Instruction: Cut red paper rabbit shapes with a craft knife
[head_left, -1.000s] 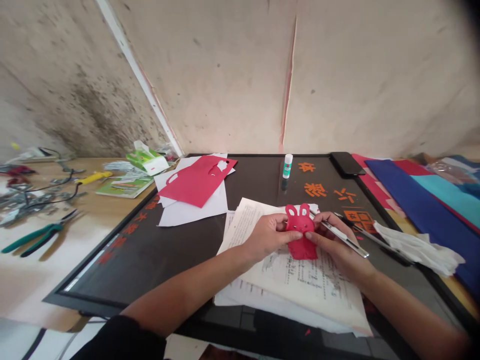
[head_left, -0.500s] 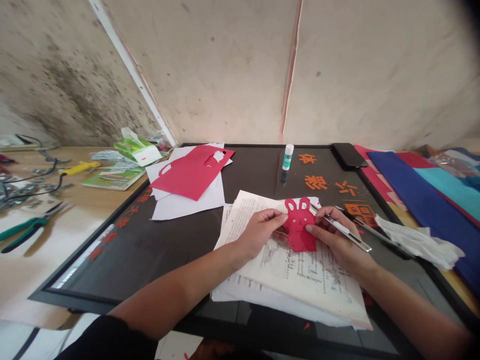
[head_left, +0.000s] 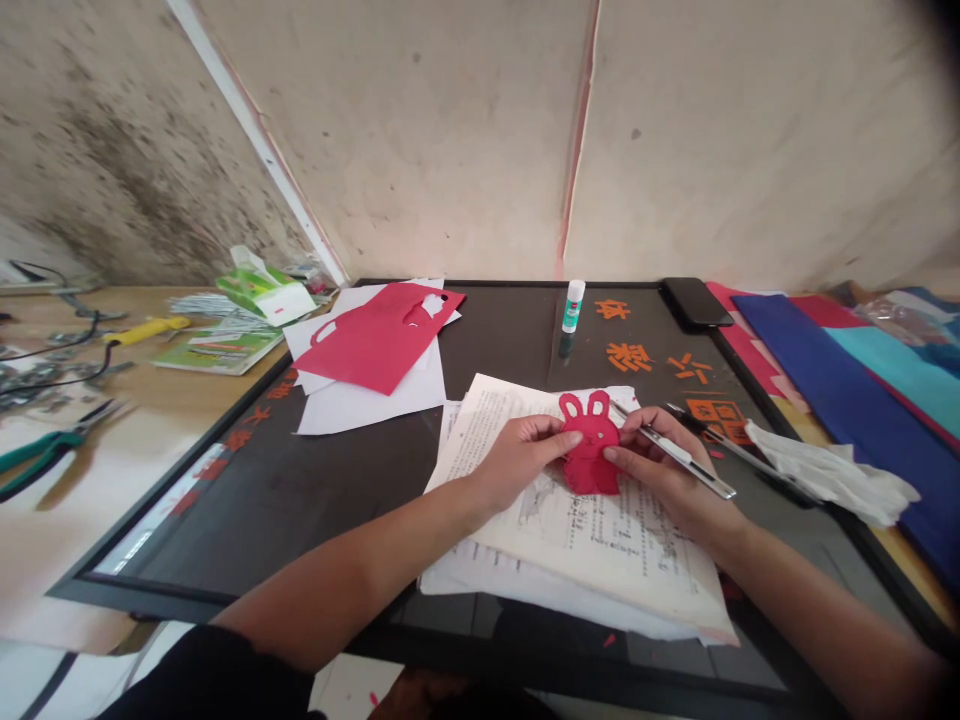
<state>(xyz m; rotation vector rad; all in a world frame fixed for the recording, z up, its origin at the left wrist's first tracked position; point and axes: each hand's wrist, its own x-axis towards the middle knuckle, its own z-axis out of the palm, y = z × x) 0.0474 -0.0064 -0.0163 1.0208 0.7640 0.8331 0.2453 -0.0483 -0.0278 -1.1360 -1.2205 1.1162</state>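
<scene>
A red paper rabbit cutout (head_left: 592, 467), with holes in its ears and small cut face details, is held above printed pages (head_left: 517, 540). My left hand (head_left: 519, 460) pinches its left edge, thumb across the face near one eye. My right hand (head_left: 667, 465) grips the rabbit's right side with the thumb in front. A slim silver craft knife (head_left: 686, 458) also lies in that hand, slanting down to the right between the fingers. The fingers behind the paper are partly hidden.
A glue stick (head_left: 574, 307) stands upright on the dark glossy tabletop (head_left: 337, 500). Red cut paper (head_left: 367, 345) lies on white sheets at the left. Green-handled pliers (head_left: 49, 455), a black phone (head_left: 694, 303), orange cut characters (head_left: 628, 357) and a crumpled white tissue (head_left: 832, 475) lie around.
The rabbit has turned slightly in my hands. My left thumb has slid further over its face, covering one eye. The view has shifted a little; the knife stays in my right hand.
</scene>
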